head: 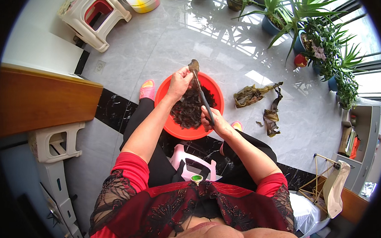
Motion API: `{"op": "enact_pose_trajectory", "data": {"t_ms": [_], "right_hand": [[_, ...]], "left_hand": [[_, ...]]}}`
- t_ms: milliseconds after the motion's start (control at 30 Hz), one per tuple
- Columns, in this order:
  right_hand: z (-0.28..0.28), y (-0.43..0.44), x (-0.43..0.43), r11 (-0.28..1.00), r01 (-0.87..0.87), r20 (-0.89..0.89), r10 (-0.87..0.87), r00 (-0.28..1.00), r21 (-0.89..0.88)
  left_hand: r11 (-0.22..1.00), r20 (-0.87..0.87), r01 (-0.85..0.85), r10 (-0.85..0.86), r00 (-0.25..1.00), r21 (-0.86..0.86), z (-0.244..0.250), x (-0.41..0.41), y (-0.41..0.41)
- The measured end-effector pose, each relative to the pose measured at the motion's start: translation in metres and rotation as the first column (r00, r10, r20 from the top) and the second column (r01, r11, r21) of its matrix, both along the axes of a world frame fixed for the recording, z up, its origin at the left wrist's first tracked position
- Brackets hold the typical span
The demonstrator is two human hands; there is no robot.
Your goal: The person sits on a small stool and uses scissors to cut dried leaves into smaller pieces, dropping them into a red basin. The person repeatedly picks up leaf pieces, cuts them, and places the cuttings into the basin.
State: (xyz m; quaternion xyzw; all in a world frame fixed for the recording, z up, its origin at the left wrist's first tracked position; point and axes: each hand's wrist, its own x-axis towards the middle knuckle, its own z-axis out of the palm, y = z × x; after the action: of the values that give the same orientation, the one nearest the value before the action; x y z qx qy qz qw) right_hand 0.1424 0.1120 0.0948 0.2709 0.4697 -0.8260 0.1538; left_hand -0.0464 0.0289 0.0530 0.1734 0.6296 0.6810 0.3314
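Note:
Over a red plastic basin [164, 126], my left hand [180, 83] pinches a brown strip of dried leaf, perhaps kelp [194, 65]. My right hand [216, 120] grips scissors with black handles [207, 107], their blades pointing up at the strip beside my left fingers. How far the blades are apart cannot be made out. Inside the basin lies a heap of dark cut pieces [187, 114]. Two larger dried leaves rest on the floor to the right: a broad folded one [249, 96] and a narrow twisted one [271, 121]. A small scrap [259, 123] lies near them.
My feet in pink slippers [147, 91] flank the basin, and a pink plastic stool [183, 163] is between my legs. White stools [101, 17] and a bucket [141, 2] stand upper left. Potted plants [274, 22] line the window. A folding chair [334, 186] is lower right.

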Motion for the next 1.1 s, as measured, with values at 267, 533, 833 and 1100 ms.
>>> {"op": "enact_pose_trajectory", "data": {"t_ms": [267, 533, 833, 1100], "right_hand": [[0.013, 0.004, 0.000, 0.981, -0.005, 0.062, 0.018, 0.998, -0.195], [0.009, 0.003, 0.003, 0.956, 0.042, 0.055, -0.028, 0.998, -0.291], [0.016, 0.007, 0.004, 0.951, -0.008, 0.052, 0.026, 0.998, -0.309], [0.022, 0.009, 0.002, 0.962, 0.010, 0.102, 0.018, 0.995, -0.273]], "left_hand": [[0.987, -0.553, -0.160, 0.118, 0.825, -0.029, -0.021, 0.004, 0.008], [0.975, -0.483, -0.209, 0.150, 0.863, -0.070, -0.008, 0.009, 0.010], [0.932, -0.648, -0.361, 0.255, 0.717, -0.032, -0.021, -0.006, 0.009], [0.976, -0.604, -0.209, 0.133, 0.786, -0.057, -0.006, -0.007, 0.005]]}}
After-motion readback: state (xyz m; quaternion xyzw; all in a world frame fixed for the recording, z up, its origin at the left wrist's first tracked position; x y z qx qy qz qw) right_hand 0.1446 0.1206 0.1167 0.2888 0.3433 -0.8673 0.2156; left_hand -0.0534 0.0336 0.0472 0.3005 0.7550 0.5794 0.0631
